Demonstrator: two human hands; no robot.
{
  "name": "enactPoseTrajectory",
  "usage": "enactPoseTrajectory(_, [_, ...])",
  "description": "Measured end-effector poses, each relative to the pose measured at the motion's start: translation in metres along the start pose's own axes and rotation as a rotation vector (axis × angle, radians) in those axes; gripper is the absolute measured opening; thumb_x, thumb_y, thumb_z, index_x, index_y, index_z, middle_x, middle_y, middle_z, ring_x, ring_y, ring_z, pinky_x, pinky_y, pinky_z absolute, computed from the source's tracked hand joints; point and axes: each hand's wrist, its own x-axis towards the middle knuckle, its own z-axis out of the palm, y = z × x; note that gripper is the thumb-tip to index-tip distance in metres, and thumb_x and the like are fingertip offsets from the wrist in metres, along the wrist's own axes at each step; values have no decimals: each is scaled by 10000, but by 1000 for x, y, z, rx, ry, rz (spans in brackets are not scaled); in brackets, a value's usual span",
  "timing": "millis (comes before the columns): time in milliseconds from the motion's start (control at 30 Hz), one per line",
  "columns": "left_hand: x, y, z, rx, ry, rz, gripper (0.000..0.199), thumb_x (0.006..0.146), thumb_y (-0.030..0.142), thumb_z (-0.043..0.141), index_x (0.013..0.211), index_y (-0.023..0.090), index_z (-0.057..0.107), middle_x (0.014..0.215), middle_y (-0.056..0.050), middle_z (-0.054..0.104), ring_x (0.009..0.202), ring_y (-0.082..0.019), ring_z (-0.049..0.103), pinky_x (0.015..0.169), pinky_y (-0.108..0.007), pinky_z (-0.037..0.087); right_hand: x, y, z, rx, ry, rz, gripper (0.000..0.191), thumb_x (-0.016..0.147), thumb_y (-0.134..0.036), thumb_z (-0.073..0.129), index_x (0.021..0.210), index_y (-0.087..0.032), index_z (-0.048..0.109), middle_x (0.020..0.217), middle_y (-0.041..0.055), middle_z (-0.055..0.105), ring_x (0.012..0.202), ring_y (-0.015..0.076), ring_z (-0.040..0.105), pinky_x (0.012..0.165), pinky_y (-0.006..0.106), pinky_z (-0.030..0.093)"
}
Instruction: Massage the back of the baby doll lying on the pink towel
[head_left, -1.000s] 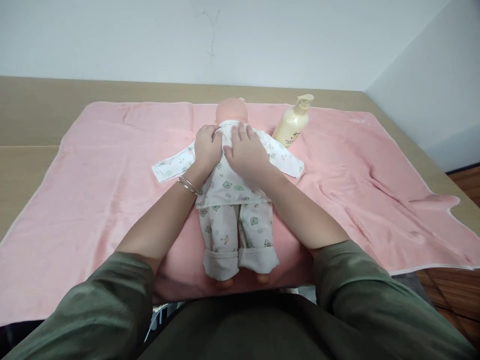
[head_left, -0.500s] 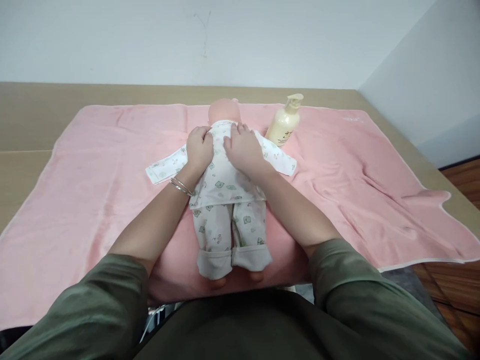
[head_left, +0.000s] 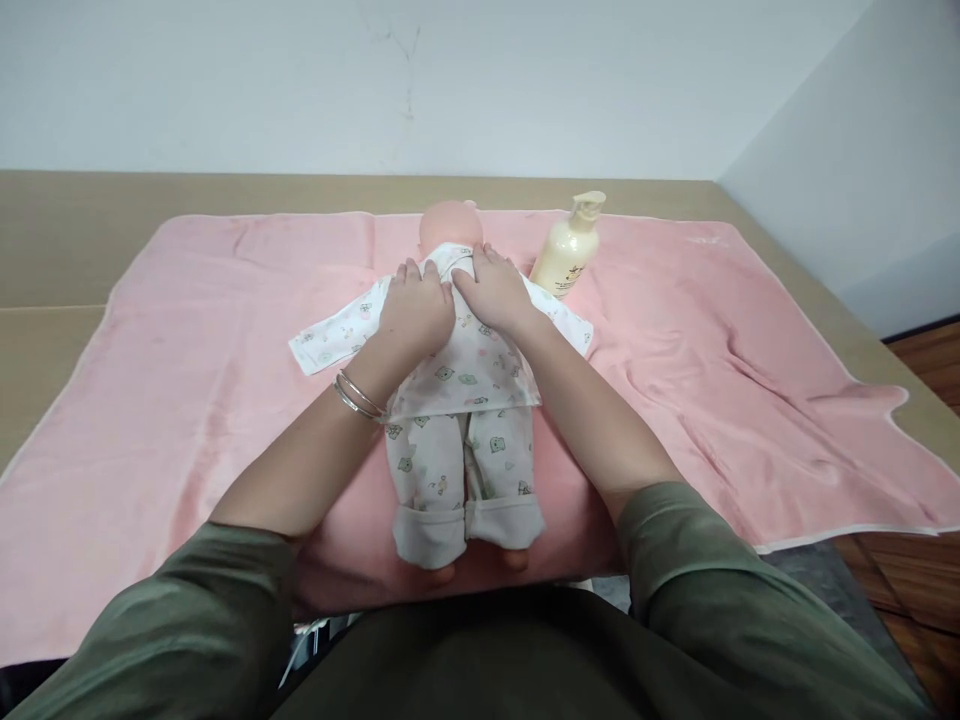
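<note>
A baby doll lies face down, its head away from me and its feet toward me. It wears a white printed top and matching trousers with turned-up cuffs. My left hand rests flat on the left side of the doll's upper back, fingers pointing to the head. On the right side of the upper back lies my right hand, fingers stretched out and thumb toward the middle. Both hands touch the top, and neither grips anything. Two thin silver bangles circle my left wrist.
A pale yellow pump bottle stands to the right of the doll's head. The pink blanket under both is wrinkled on the right. It covers much of the wooden table, which meets a white wall at the back.
My left hand has moved right, toward the middle of the doll's back, and its curled fingers have straightened out flat. My right hand stays nearly in place. The top has shifted slightly right.
</note>
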Motion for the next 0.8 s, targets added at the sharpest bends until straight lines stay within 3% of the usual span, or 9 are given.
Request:
enactPoseTrajectory(133, [0,2,-6,35,-60,-7,587,1076,297,292,1532,18,536,1611,-308,558,1591,-394,473,1318,-539,370,-16,-20,-5,-127,-12,39,621,1132,-358,337,1548,72,502,1594,308,558,1508,403,538,1298,516,379])
enactPoseTrajectory(333, [16,-12,-17,-5,-147,-3,573,1078,343,253,1397,80,650,1451,-250,685,1420,-375,618,1219,-534,478,-47,-53,-16,-288,-57,6,488,1131,-241,366,1429,64,603,1391,322,677,1391,385,626,1161,470,499])
enactPoseTrajectory(433, [11,-6,-22,27,-153,-31,591,1084,338,229,1384,74,665,1426,-251,698,1415,-376,618,1215,-534,477,-45,-46,-18,-224,-84,6,485,1138,-278,367,1416,23,626,1391,300,683,1359,370,646,1126,462,525])
enactPoseTrajectory(600, [-8,14,-38,201,-228,3,583,1075,346,280,1279,27,724,1354,-293,721,1364,-407,653,1198,-545,481,-21,-17,-15,-76,-71,-25,580,1149,-405,327,1490,-2,568,1576,273,580,1486,374,539,1243,503,439])
enactPoseTrajectory(700, [-9,17,-47,207,-260,-2,602,1073,372,281,1275,38,740,1357,-286,731,1323,-394,679,1158,-516,511,-20,-19,-11,-146,-41,-1,595,1156,-398,306,1433,39,598,1491,298,632,1447,392,573,1258,526,410])
enactPoseTrajectory(800, [-2,11,-51,134,-287,-57,657,1079,448,255,1227,66,769,1263,-263,778,1224,-384,725,1069,-479,557,-31,-32,-10,-282,-31,-27,529,1151,-327,296,1302,8,677,1332,296,710,1327,407,651,1179,544,473])
